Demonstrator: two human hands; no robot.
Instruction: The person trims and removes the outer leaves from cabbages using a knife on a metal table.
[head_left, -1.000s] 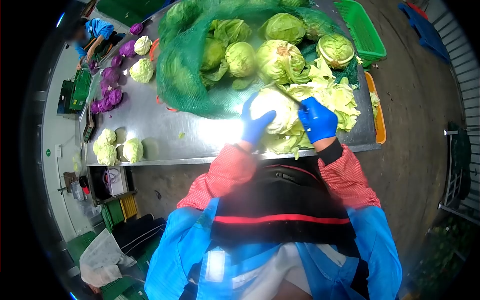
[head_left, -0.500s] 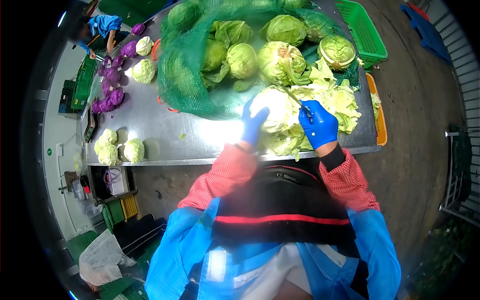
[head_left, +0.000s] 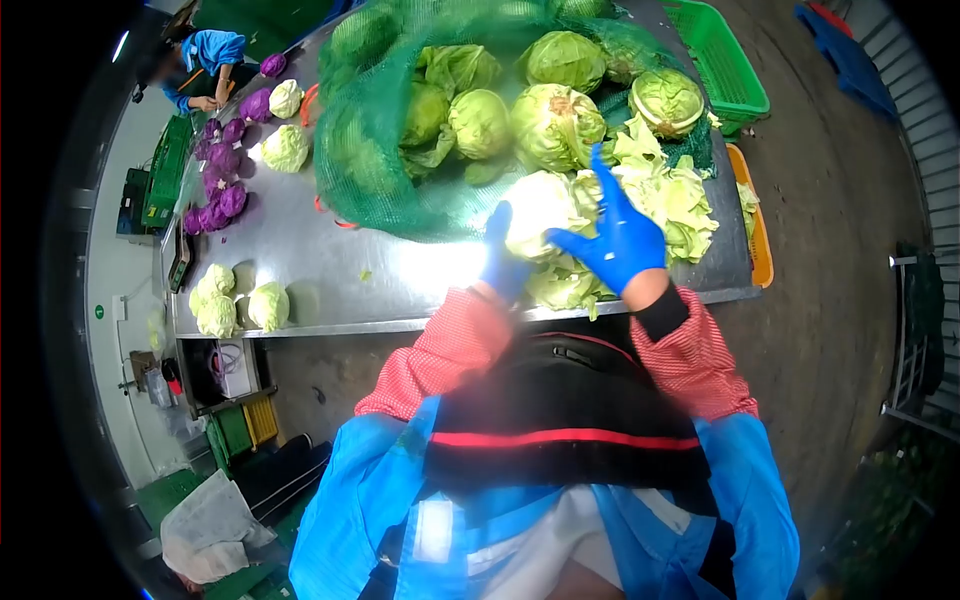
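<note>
A trimmed pale cabbage (head_left: 540, 205), overexposed by glare, sits near the front edge of the metal table. Along its left side rests my left hand (head_left: 503, 262) in a blue glove, seen almost edge-on with its fingers stretched out; part of it is hidden or blurred. My right hand (head_left: 622, 238), also blue-gloved, is spread at the cabbage's right side, thumb towards it and fingers pointing away from me. No knife shows in it. Loose cabbage leaves (head_left: 683, 208) lie to its right, and more leaves (head_left: 562, 287) lie below the cabbage.
A green mesh bag (head_left: 365, 165) holds several whole cabbages (head_left: 480, 124). Purple cabbages (head_left: 222, 160) and trimmed pale ones (head_left: 285, 148) stand at left on the metal table (head_left: 350, 285). Green crate (head_left: 735, 70) and orange crate (head_left: 760, 240) are at right. A co-worker (head_left: 212, 60) works far left.
My right hand has opened and spread beside the cabbage; the knife it held is out of sight. My left hand has turned edge-on, its thumb no longer showing over the cabbage.
</note>
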